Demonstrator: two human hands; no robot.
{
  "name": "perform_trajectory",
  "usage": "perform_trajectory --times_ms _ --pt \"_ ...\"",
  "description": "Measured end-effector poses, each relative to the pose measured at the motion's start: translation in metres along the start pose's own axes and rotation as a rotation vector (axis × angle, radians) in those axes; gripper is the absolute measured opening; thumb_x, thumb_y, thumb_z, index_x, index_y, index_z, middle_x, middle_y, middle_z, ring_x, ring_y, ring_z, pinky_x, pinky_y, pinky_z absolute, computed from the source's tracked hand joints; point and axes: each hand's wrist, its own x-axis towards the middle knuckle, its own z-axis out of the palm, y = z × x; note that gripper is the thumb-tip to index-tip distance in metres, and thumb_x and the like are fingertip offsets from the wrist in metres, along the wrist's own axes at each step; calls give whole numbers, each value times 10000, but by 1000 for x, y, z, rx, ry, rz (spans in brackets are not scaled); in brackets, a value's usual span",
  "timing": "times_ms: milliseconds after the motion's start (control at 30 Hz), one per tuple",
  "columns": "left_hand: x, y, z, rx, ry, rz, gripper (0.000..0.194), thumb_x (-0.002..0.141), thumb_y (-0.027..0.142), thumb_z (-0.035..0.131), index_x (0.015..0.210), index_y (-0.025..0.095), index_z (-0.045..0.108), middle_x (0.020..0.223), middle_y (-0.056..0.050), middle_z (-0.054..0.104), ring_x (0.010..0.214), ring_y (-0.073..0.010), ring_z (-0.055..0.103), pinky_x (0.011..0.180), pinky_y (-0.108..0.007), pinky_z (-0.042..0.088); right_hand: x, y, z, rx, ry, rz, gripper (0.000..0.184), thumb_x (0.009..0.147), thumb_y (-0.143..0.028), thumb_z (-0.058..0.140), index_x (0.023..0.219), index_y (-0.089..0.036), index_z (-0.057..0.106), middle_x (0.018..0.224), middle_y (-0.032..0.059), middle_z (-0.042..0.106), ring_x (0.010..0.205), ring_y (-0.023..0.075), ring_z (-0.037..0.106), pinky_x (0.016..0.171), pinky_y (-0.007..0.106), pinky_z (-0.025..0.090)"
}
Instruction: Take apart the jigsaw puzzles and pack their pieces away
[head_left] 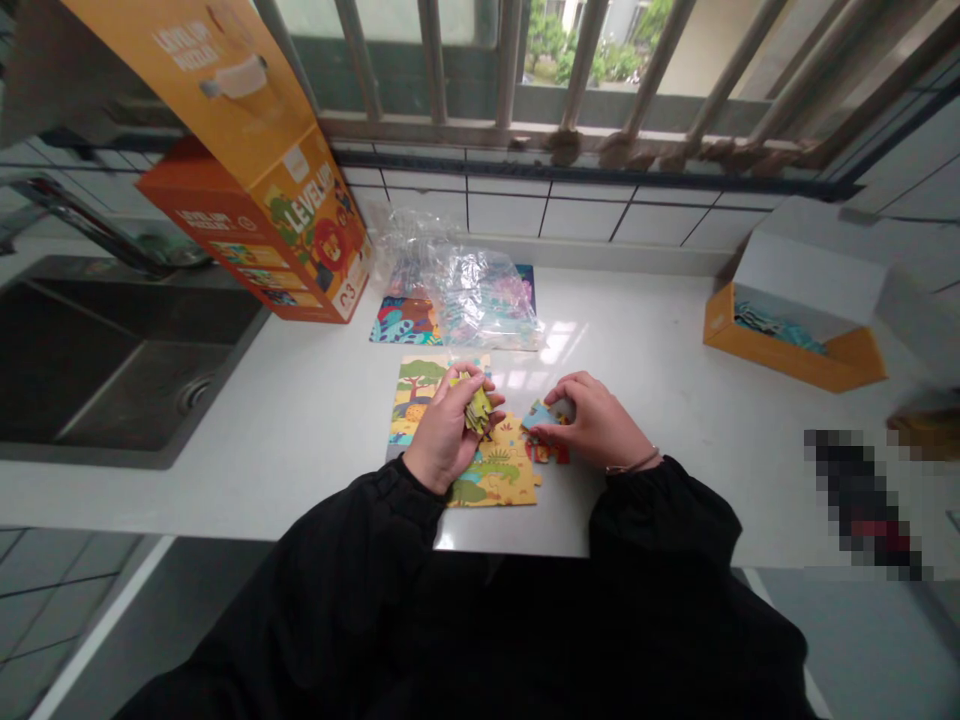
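Observation:
My left hand (442, 430) is closed around a small stack of jigsaw pieces (478, 408) with yellow-green faces. It hovers over a partly joined jigsaw puzzle (499, 475) showing a tree, animals and a green crocodile on yellow ground. In my right hand (600, 425), thumb and fingers pinch a light-blue puzzle piece (537, 416) at the puzzle's right side. Just below that piece, a red-and-yellow section (553, 452) lies by the puzzle's edge, partly covered by my fingers. Part of the puzzle is hidden under my left hand.
Clear plastic wrapping (480, 290) lies over colourful picture sheets (405, 322) behind the puzzle. An orange puzzle box (300, 230) stands at the left beside a dark sink (97, 370). On the right is an open small box (780, 350) with blue pieces inside. A barred window is behind.

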Motion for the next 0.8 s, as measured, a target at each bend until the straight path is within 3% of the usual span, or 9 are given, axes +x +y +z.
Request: perform_trajectory --times_ms 200,367,500,567,667,800 --pt "0 0 2 -10 -12 -38 421 830 359 879 1110 253 583 914 12 684 804 -185 758 737 -327 668 -2 -14 0 348 3 153 358 908 -552 833 950 -234 675 687 -43 594 595 146 517 573 296 409" --pt "1 -4 2 3 -35 -78 402 881 452 853 1116 226 618 882 -11 703 743 -188 761 738 -344 668 -6 -31 10 647 280 181 385 908 -567 848 972 -230 672 767 -14 663 612 135 569 554 286 452" --pt "1 -7 2 -10 -65 -122 394 915 470 835 1146 215 643 914 -45 746 763 -203 777 766 -356 665 -7 -42 14 591 491 13 224 970 -435 812 971 -250 686 918 22 715 734 163 643 635 320 541" --pt "-1 -7 2 -12 -121 -166 436 924 503 833 1205 215 663 919 -44 753 755 -193 764 732 -326 649 -7 -46 16 503 449 -155 120 1004 -354 777 974 -261 706 1003 42 748 864 192 699 724 347 591" --pt "-3 -7 4 18 -192 -148 546 921 570 837 1302 212 680 877 -17 733 703 -149 706 627 -237 579 -6 -49 19 385 241 -395 50 1035 -259 730 986 -270 735 1054 47 785 975 208 733 846 372 614" --pt "-6 -5 6 52 -224 -76 635 904 632 838 1346 217 649 919 -22 740 750 -144 705 659 -224 563 -4 -49 23 238 153 -454 88 1031 -200 718 995 -274 748 997 29 786 971 213 727 894 376 585"
